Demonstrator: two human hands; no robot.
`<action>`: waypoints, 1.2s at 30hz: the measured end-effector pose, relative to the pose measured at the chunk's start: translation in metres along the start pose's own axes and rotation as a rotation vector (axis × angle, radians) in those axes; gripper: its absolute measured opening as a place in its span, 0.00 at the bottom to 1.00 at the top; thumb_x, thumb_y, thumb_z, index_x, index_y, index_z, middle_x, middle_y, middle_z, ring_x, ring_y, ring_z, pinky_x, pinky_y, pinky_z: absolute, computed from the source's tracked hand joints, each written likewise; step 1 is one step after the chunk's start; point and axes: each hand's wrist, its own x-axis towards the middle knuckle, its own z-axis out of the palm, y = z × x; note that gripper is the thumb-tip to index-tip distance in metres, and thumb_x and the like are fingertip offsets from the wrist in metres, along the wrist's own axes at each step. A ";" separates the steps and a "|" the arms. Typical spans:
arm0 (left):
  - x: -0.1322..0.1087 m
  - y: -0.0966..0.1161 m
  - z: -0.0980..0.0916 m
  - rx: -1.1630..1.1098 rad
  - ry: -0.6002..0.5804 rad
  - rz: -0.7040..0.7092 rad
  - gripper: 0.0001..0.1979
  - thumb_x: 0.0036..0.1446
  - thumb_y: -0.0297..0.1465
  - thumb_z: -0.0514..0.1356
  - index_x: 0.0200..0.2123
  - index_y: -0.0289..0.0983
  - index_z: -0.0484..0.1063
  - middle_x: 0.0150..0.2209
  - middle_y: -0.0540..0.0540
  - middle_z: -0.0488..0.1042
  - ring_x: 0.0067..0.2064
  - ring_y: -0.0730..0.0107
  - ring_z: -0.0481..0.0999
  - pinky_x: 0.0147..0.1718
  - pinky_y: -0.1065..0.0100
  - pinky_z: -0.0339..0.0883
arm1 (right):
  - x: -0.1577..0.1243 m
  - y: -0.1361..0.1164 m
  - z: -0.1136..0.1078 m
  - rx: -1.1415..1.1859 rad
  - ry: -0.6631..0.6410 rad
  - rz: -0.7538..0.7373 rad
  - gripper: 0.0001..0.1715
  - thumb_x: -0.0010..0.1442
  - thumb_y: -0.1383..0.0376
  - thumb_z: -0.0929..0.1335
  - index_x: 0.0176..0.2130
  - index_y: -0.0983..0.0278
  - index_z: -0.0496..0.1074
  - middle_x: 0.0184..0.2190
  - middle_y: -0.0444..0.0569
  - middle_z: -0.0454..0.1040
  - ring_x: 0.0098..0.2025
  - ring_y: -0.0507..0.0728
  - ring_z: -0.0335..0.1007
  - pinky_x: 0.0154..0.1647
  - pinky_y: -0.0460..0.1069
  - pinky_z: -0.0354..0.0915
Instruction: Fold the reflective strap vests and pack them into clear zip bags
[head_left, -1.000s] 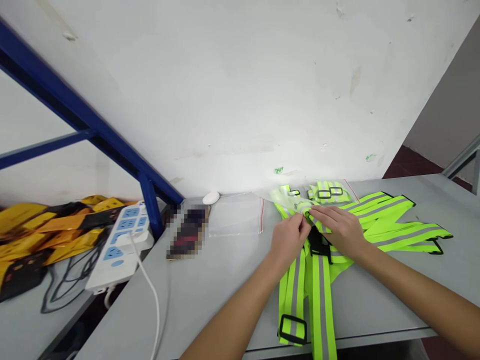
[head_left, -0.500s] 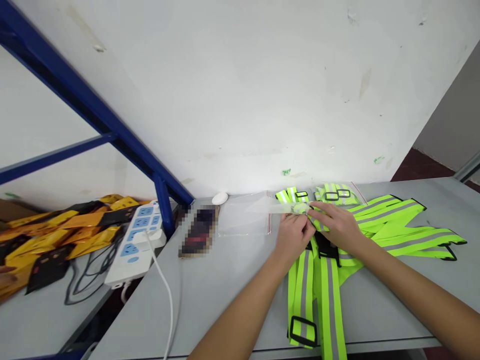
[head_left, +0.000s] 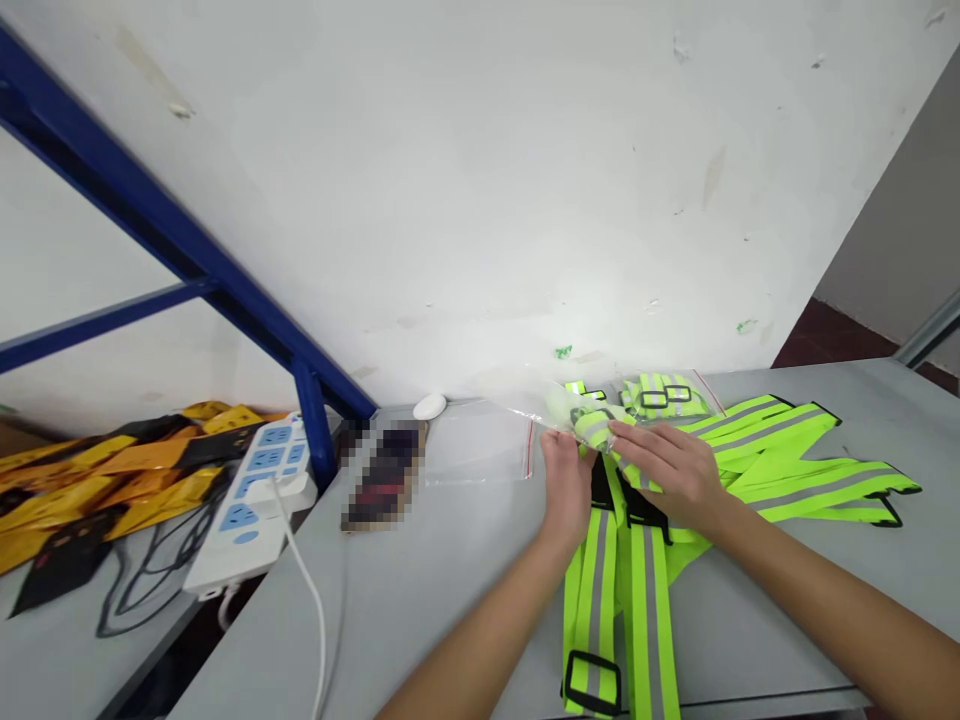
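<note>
Between my hands is a clear plastic bag (head_left: 525, 398) with a folded neon-yellow reflective strap (head_left: 598, 430) partly in it. My left hand (head_left: 568, 480) is closed, pinching the bag's lower edge beside the strap. Fingers together, my right hand (head_left: 675, 468) grips the folded strap from the right through the plastic; its thumb is hidden. Beneath both hands lies a spread reflective harness (head_left: 651, 590) with grey stripes and black buckles, its straps running right and towards the front edge. Behind them rests another packed strap in a zip bag (head_left: 667, 397).
An empty zip bag (head_left: 480, 450) lies left of my hands, near a white oval object (head_left: 430, 406) and a pixelated item (head_left: 382, 475). Further left are a white power strip (head_left: 251, 500) with a cable, a blue frame (head_left: 319, 425) and yellow-black packets (head_left: 112, 470).
The clear bag has lifted and bulged away from the table over the folded strap. My left hand has turned more upright, and my right fingers have straightened over the strap. The view has shifted slightly.
</note>
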 end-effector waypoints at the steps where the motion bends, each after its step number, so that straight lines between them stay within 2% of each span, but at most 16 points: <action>1: -0.001 0.003 0.002 -0.099 -0.039 -0.045 0.27 0.54 0.58 0.51 0.40 0.39 0.65 0.39 0.43 0.72 0.45 0.62 0.71 0.40 0.64 0.65 | 0.001 -0.003 -0.001 -0.010 0.005 -0.018 0.24 0.57 0.75 0.66 0.53 0.64 0.69 0.49 0.52 0.77 0.41 0.57 0.75 0.36 0.51 0.71; 3: -0.002 0.009 0.003 -0.188 -0.073 -0.164 0.28 0.49 0.56 0.58 0.39 0.38 0.66 0.38 0.43 0.72 0.46 0.60 0.72 0.40 0.63 0.67 | 0.002 -0.011 -0.002 -0.034 -0.007 -0.051 0.22 0.59 0.75 0.66 0.52 0.64 0.70 0.50 0.52 0.76 0.45 0.57 0.74 0.40 0.52 0.71; 5: -0.002 0.012 -0.001 -0.197 -0.002 -0.318 0.21 0.46 0.49 0.63 0.33 0.38 0.66 0.32 0.47 0.71 0.42 0.62 0.73 0.39 0.64 0.68 | 0.002 -0.018 -0.001 -0.073 -0.045 -0.090 0.19 0.60 0.74 0.66 0.51 0.63 0.71 0.51 0.51 0.75 0.47 0.57 0.73 0.43 0.52 0.71; 8: -0.002 0.013 -0.008 -0.196 0.082 -0.490 0.14 0.45 0.42 0.61 0.25 0.39 0.63 0.25 0.51 0.66 0.35 0.66 0.72 0.36 0.66 0.69 | 0.001 -0.024 0.001 -0.129 -0.087 -0.165 0.15 0.61 0.72 0.67 0.48 0.62 0.73 0.53 0.50 0.74 0.47 0.57 0.73 0.41 0.51 0.71; 14: 0.004 0.011 -0.014 -0.161 -0.029 -0.546 0.12 0.45 0.40 0.60 0.22 0.39 0.63 0.22 0.49 0.67 0.32 0.66 0.73 0.33 0.66 0.71 | -0.001 -0.017 0.002 -0.179 -0.060 -0.243 0.15 0.59 0.71 0.69 0.47 0.64 0.73 0.50 0.49 0.76 0.46 0.57 0.74 0.38 0.51 0.71; 20: 0.009 0.014 -0.020 -0.214 -0.173 -0.631 0.24 0.53 0.52 0.54 0.34 0.37 0.73 0.30 0.41 0.76 0.38 0.59 0.78 0.33 0.63 0.73 | -0.004 -0.016 0.005 -0.132 -0.070 -0.291 0.14 0.60 0.69 0.69 0.48 0.61 0.72 0.51 0.47 0.75 0.48 0.55 0.72 0.44 0.51 0.71; 26: 0.010 0.016 -0.022 -0.233 -0.176 -0.696 0.19 0.52 0.44 0.58 0.36 0.34 0.74 0.32 0.40 0.77 0.38 0.59 0.79 0.32 0.65 0.74 | -0.003 -0.017 -0.001 -0.162 -0.138 -0.321 0.13 0.62 0.68 0.67 0.48 0.59 0.71 0.53 0.47 0.73 0.48 0.54 0.71 0.48 0.52 0.69; 29: 0.010 0.014 -0.020 -0.248 -0.119 -0.636 0.15 0.52 0.40 0.58 0.37 0.35 0.74 0.36 0.42 0.78 0.39 0.61 0.78 0.34 0.65 0.74 | -0.003 -0.011 -0.007 -0.180 -0.108 -0.255 0.15 0.62 0.69 0.67 0.49 0.58 0.70 0.53 0.47 0.73 0.52 0.55 0.69 0.55 0.55 0.65; 32: 0.011 0.014 -0.018 -0.290 -0.073 -0.579 0.13 0.52 0.37 0.60 0.39 0.37 0.74 0.40 0.44 0.78 0.41 0.60 0.78 0.36 0.63 0.74 | -0.004 -0.007 -0.009 -0.192 -0.101 -0.067 0.20 0.59 0.70 0.67 0.52 0.62 0.68 0.54 0.56 0.72 0.56 0.63 0.65 0.56 0.62 0.62; 34: 0.011 0.015 -0.018 -0.334 -0.092 -0.560 0.14 0.53 0.37 0.59 0.42 0.38 0.74 0.42 0.44 0.78 0.43 0.58 0.78 0.38 0.62 0.74 | -0.005 -0.007 -0.009 -0.191 -0.147 0.047 0.24 0.56 0.71 0.66 0.54 0.65 0.67 0.55 0.62 0.70 0.57 0.67 0.65 0.51 0.62 0.66; 36: 0.011 0.017 -0.017 -0.352 -0.111 -0.554 0.14 0.55 0.37 0.58 0.43 0.38 0.74 0.42 0.44 0.78 0.44 0.58 0.77 0.38 0.61 0.74 | -0.006 -0.009 -0.007 -0.196 -0.193 0.090 0.26 0.56 0.73 0.65 0.55 0.66 0.66 0.55 0.63 0.69 0.53 0.66 0.68 0.41 0.56 0.71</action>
